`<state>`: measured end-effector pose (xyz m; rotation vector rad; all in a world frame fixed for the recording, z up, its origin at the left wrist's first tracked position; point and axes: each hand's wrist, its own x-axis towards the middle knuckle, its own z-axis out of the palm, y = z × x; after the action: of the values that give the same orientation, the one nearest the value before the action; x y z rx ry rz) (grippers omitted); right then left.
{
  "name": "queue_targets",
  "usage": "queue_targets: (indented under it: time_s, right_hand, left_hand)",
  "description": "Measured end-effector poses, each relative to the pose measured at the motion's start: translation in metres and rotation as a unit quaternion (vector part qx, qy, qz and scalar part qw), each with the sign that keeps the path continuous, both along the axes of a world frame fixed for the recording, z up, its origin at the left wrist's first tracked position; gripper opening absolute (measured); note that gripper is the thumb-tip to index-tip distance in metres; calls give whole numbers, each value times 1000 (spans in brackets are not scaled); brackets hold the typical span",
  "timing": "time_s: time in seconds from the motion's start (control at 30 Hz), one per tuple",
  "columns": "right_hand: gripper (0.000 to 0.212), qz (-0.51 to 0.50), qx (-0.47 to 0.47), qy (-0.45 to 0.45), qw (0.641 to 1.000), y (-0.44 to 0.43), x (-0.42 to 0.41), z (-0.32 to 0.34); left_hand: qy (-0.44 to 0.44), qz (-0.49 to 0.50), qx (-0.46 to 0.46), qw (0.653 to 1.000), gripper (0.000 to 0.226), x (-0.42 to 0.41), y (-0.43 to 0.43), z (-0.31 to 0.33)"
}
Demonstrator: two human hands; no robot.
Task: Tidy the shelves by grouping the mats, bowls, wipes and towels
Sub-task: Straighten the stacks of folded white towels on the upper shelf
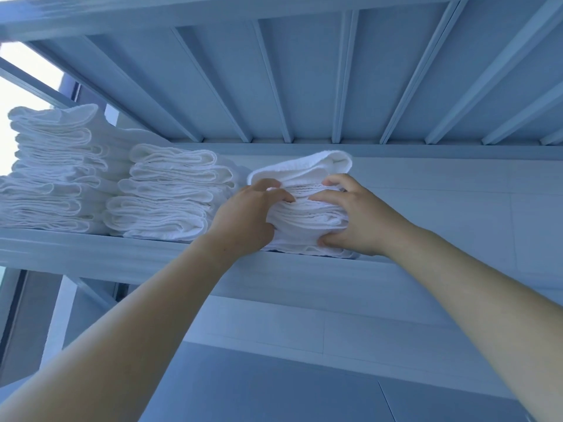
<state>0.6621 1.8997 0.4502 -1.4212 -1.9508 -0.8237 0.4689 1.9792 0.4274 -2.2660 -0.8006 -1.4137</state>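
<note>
A stack of folded white towels point(307, 214) stands on a high white shelf point(122, 251), seen from below. My left hand point(246, 217) grips its left side, fingers curled over the folds. My right hand point(353, 217) grips its right side, thumb under the lower edge. A thicker towel lies on top of this stack. To the left stand two more towel stacks: a middle stack point(170, 193) and a taller stack point(58, 169) at the far left.
The ribbed underside of the shelf above point(304, 80) hangs close over the towels. A white tiled wall point(472, 208) runs behind. Bare shelf board stretches to the right of the held stack. A window point(18, 86) is at the left.
</note>
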Motion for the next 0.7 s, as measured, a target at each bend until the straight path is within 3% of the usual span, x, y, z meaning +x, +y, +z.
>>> queue_targets:
  time_s: [0.2,0.7]
  right_hand:
    - [88,-26,-11,0,1000,-5,-2,-3]
    - [79,-54,-7,-11,998,-10,3,-5]
  left_hand:
    - [20,-4,-18,1000,63,1,-2,1]
    - [95,40,-13,995,84,5,-2,8]
